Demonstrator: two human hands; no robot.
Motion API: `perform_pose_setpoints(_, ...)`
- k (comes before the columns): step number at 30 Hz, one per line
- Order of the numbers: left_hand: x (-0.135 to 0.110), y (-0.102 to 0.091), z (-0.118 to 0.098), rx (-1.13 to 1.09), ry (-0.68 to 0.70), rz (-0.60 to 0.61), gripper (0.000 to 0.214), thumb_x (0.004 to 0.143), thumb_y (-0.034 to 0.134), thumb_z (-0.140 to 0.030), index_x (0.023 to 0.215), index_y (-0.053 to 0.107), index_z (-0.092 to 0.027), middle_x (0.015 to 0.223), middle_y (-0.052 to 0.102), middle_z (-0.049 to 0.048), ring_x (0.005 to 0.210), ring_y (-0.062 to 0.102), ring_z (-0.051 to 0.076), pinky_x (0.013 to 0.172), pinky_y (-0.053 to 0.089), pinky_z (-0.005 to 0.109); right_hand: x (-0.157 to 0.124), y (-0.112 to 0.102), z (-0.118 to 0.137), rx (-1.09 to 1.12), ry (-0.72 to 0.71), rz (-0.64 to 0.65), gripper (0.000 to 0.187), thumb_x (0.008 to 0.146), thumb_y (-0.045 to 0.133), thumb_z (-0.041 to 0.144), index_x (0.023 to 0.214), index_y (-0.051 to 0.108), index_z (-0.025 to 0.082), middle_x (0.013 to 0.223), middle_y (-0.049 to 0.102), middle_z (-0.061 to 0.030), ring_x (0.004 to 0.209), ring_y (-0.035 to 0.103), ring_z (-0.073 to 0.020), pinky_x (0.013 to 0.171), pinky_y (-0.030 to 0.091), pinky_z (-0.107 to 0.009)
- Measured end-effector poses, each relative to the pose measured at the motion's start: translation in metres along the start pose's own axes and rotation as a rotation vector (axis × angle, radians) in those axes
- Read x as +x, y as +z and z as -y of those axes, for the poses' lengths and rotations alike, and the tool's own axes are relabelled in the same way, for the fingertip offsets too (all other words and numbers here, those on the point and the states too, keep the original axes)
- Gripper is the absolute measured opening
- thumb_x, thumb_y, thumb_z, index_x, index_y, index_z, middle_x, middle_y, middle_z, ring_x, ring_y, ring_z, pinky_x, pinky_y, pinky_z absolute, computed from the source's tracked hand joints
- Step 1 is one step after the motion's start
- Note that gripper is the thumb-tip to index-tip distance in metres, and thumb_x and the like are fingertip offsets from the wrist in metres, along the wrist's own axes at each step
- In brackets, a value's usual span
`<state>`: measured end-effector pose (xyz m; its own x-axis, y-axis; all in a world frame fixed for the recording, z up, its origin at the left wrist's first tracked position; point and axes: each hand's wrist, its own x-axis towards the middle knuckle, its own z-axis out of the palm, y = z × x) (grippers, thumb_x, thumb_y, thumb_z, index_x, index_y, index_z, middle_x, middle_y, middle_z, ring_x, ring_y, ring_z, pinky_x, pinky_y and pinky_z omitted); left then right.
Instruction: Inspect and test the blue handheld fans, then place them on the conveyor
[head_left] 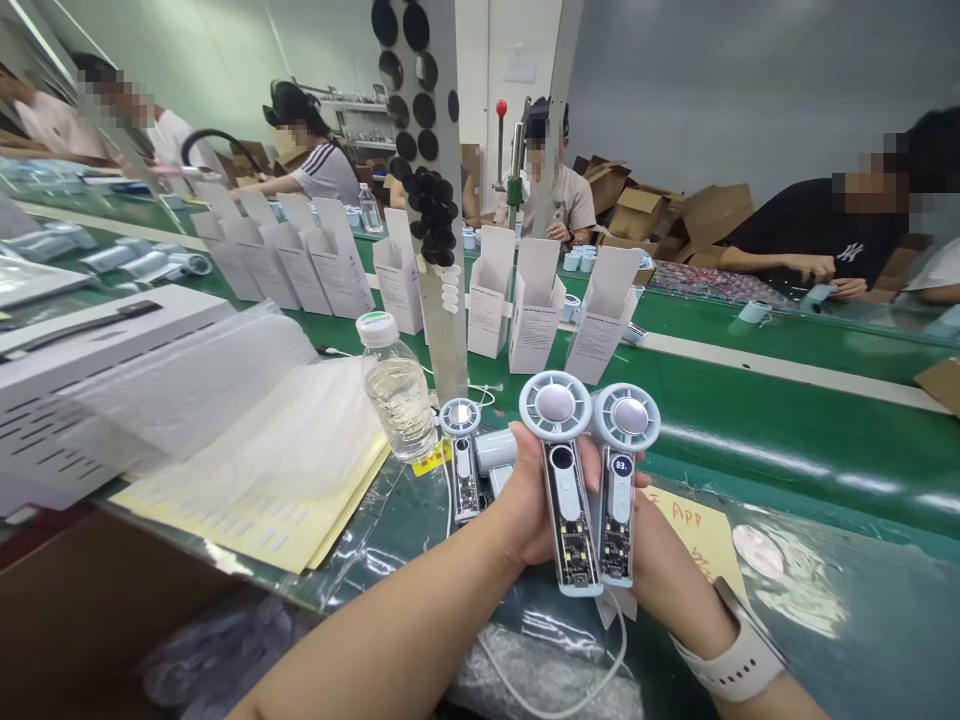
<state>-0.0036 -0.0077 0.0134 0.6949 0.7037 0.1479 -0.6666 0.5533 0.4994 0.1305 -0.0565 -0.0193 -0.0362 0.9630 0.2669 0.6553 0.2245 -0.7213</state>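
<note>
Two light-blue handheld fans with clear fronts stand side by side before me. My left hand (529, 490) is closed around the nearer handheld fan (574, 515), whose small round display is dark. Partly behind it, the other handheld fan (618, 500) shows 83 on its lit display, and my right hand (646, 545) is closed on it from behind; most of those fingers are hidden. A third handheld fan (463, 470) lies on the table just left of my left hand, near a blue cylindrical piece (495, 452). A white cable (600, 690) loops below my hands.
Open white boxes (536, 310) line the green conveyor (720, 400). A metal post (442, 340) with black discs rises ahead, beside a water bottle (399, 400). Yellow sheets (300, 550) and clear plastic bags (247, 420) lie left. A yellow note (697, 530) lies right. Several people work across the line.
</note>
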Motion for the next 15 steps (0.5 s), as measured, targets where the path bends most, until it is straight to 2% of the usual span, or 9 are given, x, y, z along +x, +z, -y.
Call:
perform_pose_setpoints(2,0.0,-0.001,0.0,0.015,0.0,-0.003,0.074,0.056,0.058,-0.09,0.06,0.059,-0.015,0.087,0.072,0.013,0.09,0.07,0.031,0.076,0.057,0.041,-0.002,-0.007,-0.002,0.05,0.153,-0.127,0.026,0.093,0.049,0.035,0.104,0.069,0.022,0.094,0.076,-0.0097,0.086,0.07,-0.0297,0.072,0.056,-0.042)
perform_pose_setpoints(4,0.0,-0.002,0.002,0.066,0.021,-0.039,0.075,0.056,0.056,-0.091,0.061,0.059,-0.016,0.084,0.072,0.0127,0.089,0.07,0.031,0.077,0.056,0.041,-0.004,-0.017,0.0,0.072,0.266,-0.367,0.029,0.093,0.051,0.039,0.11,0.066,0.021,0.098,0.075,-0.0105,0.089,0.07,-0.0297,0.075,0.055,-0.044)
perform_pose_setpoints(6,0.001,-0.004,0.006,0.161,0.074,-0.135,0.074,0.055,0.06,-0.089,0.065,0.061,-0.016,0.084,0.071,0.0123,0.092,0.069,0.031,0.08,0.055,0.04,-0.006,-0.023,0.01,0.102,0.261,-0.57,0.026,0.09,0.057,0.037,0.109,0.064,0.023,0.101,0.073,-0.0099,0.092,0.069,-0.0277,0.08,0.054,-0.045)
perform_pose_setpoints(7,0.001,-0.005,0.009,0.221,0.103,-0.192,0.073,0.055,0.063,-0.088,0.068,0.062,-0.016,0.085,0.071,0.0119,0.094,0.068,0.031,0.083,0.054,0.04,-0.007,-0.024,0.018,0.122,0.224,-0.608,0.023,0.088,0.06,0.036,0.107,0.064,0.023,0.101,0.072,-0.0088,0.09,0.068,-0.026,0.08,0.054,-0.044)
perform_pose_setpoints(8,0.002,-0.007,0.012,0.281,0.124,-0.238,0.073,0.054,0.065,-0.086,0.073,0.064,-0.016,0.086,0.071,0.0114,0.096,0.067,0.031,0.086,0.053,0.04,-0.007,-0.024,0.026,0.14,0.18,-0.606,0.023,0.085,0.063,0.034,0.106,0.063,0.024,0.101,0.07,-0.0076,0.088,0.067,-0.0244,0.079,0.054,-0.042)
perform_pose_setpoints(10,0.003,-0.012,0.018,0.39,0.156,-0.283,0.074,0.057,0.065,-0.085,0.083,0.066,-0.016,0.089,0.071,0.0105,0.1,0.065,0.031,0.089,0.051,0.04,-0.008,-0.02,0.041,0.17,0.123,-0.519,0.027,0.081,0.069,0.031,0.106,0.06,0.027,0.1,0.068,-0.0051,0.083,0.064,-0.0217,0.072,0.053,-0.038)
perform_pose_setpoints(12,0.004,-0.017,0.021,0.5,0.184,-0.268,0.076,0.062,0.06,-0.086,0.092,0.068,-0.016,0.094,0.072,0.0104,0.102,0.064,0.031,0.092,0.049,0.041,-0.008,-0.014,0.05,0.194,0.129,-0.438,0.031,0.078,0.071,0.029,0.106,0.058,0.028,0.095,0.066,-0.0027,0.079,0.062,-0.0198,0.066,0.052,-0.035)
perform_pose_setpoints(15,0.005,-0.02,0.02,0.669,0.226,-0.2,0.076,0.068,0.055,-0.086,0.095,0.071,-0.016,0.097,0.072,0.0111,0.101,0.065,0.03,0.095,0.047,0.041,-0.008,-0.009,0.052,0.231,0.167,-0.429,0.027,0.079,0.07,0.028,0.103,0.057,0.028,0.085,0.061,0.0001,0.074,0.06,-0.0182,0.061,0.051,-0.033)
